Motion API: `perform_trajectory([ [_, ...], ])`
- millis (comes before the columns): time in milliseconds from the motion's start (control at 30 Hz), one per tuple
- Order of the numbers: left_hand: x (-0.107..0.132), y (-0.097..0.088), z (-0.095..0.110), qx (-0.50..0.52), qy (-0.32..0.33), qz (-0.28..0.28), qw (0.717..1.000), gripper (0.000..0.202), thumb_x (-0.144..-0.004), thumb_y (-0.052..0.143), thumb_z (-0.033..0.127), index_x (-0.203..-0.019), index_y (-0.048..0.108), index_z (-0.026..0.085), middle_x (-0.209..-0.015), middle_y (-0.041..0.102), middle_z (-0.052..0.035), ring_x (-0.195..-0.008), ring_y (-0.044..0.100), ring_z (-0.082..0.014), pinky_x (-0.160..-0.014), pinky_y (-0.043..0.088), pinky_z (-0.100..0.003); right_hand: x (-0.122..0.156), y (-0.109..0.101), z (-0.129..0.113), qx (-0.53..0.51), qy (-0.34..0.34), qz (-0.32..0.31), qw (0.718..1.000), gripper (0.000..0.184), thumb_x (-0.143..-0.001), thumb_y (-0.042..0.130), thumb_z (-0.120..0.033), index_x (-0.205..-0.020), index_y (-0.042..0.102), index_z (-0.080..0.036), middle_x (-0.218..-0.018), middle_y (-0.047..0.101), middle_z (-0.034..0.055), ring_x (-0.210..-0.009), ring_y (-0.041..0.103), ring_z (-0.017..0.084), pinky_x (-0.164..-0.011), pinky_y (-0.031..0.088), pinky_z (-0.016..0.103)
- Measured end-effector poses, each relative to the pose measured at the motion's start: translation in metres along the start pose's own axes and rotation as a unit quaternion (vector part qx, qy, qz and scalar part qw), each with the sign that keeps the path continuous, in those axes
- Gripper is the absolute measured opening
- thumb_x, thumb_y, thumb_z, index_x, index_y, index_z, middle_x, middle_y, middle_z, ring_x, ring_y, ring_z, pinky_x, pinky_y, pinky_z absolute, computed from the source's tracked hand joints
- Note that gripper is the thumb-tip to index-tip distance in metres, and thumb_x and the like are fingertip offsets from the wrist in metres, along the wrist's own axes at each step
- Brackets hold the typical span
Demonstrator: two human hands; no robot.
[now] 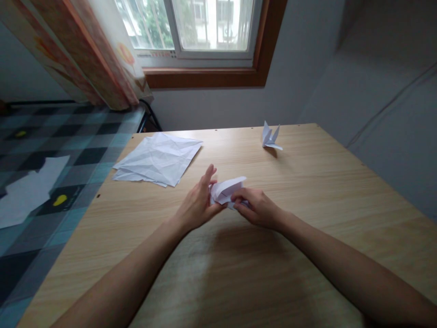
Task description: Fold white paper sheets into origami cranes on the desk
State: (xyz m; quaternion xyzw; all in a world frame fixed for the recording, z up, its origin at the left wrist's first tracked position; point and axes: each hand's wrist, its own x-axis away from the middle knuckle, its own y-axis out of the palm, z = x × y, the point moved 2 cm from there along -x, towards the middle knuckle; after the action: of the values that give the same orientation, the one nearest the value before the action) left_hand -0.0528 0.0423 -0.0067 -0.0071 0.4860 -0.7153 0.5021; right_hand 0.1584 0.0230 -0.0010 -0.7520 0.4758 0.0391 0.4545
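Note:
A partly folded piece of white paper [227, 189] lies on the wooden table [307, 191] between my two hands. My left hand [198, 202] touches its left side, thumb against the paper and fingers stretched upward. My right hand [257, 207] is curled, its fingers pinching the paper's right edge and pressing it down onto the table.
A finished white origami figure [271, 136] stands at the far side of the table. A stack of creased white sheets [159, 157] lies at the far left. Left of the table is a checkered bed cover [51, 150] with a white sheet [27, 189]. Curtain and window are behind.

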Motion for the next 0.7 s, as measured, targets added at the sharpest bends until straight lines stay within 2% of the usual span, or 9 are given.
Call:
perform_trajectory([
  [233,-0.002,0.0,0.002,-0.022,-0.046,0.005,0.999,0.1,-0.077,0.073,0.03,-0.155,0.01,0.026,-0.136,0.054,-0.0175,-0.097,0.064,-0.0235,-0.086,0.053,-0.043,-0.001,0.006,0.001,0.032,-0.046,0.008,0.998,0.01,-0.089,0.053,-0.012,-0.095,0.061,-0.016,-0.082,0.068,0.0062,-0.072,0.061,0.017,-0.07,0.05,0.028],
  [500,-0.002,-0.001,0.002,-0.066,-0.072,-0.01,0.995,0.087,-0.073,0.066,0.017,-0.15,0.026,0.021,-0.128,0.058,-0.0135,-0.095,0.06,-0.0229,-0.088,0.05,-0.043,0.0,0.011,0.003,0.088,-0.081,-0.019,0.993,0.014,-0.092,0.054,-0.015,-0.092,0.067,-0.017,-0.09,0.07,0.0089,-0.084,0.062,0.02,-0.078,0.052,0.033],
  [633,-0.003,-0.003,0.003,-0.056,-0.081,0.01,0.995,0.077,-0.075,0.061,0.015,-0.146,0.033,0.022,-0.125,0.06,-0.0118,-0.093,0.061,-0.0213,-0.087,0.051,-0.041,0.0,0.01,0.0,0.116,-0.096,-0.031,0.988,0.015,-0.091,0.055,-0.016,-0.093,0.07,-0.016,-0.089,0.068,0.0098,-0.086,0.061,0.021,-0.079,0.054,0.035],
  [700,-0.003,-0.004,0.003,-0.067,-0.079,0.019,0.994,0.067,-0.078,0.06,0.017,-0.142,0.039,0.02,-0.12,0.061,-0.0112,-0.094,0.062,-0.022,-0.086,0.052,-0.04,-0.001,0.009,-0.002,0.13,-0.097,-0.021,0.987,0.017,-0.091,0.055,-0.016,-0.092,0.071,-0.016,-0.095,0.067,0.0123,-0.09,0.06,0.022,-0.081,0.054,0.036],
])
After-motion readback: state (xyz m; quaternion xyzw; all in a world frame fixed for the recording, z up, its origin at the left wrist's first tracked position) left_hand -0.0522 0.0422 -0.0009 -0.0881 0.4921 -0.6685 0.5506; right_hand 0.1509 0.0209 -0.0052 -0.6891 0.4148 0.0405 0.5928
